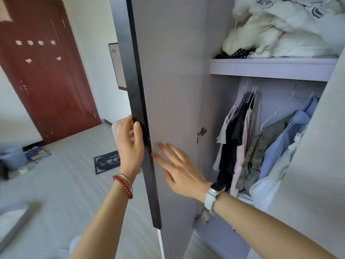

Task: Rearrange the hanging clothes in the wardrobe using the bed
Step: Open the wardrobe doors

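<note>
Head view, one entry. Wardrobe door (173, 90): open, standing edge-on, long axis vertical, dark edge strip facing the camera.

Left hand (129, 144): grip closed round the door's dark edge, thumb on the near face, fingers wrapped behind. Red bead bracelet at the wrist.

Right hand (179, 169): fingers straight and spread, flat against the door's inner panel just right of the left grip; it grips nothing. White watch at the wrist.

Hanging clothes (257, 144): right of both hands and deeper in, inside the wardrobe under the shelf (270, 67). Garments hang long axis vertical on pale hangers; dark and pink pieces bunched left, blue shirts right. Right hand is the nearer; judged the likelier to reach them once the door is let go.

Shelf load: pale bedding (280, 34), heaped.

Room, left of the grip: grey floor (65, 174), dark mat (107, 162), red door (43, 71), blue bin (13, 157). Bed not identifiable with certainty.
</note>
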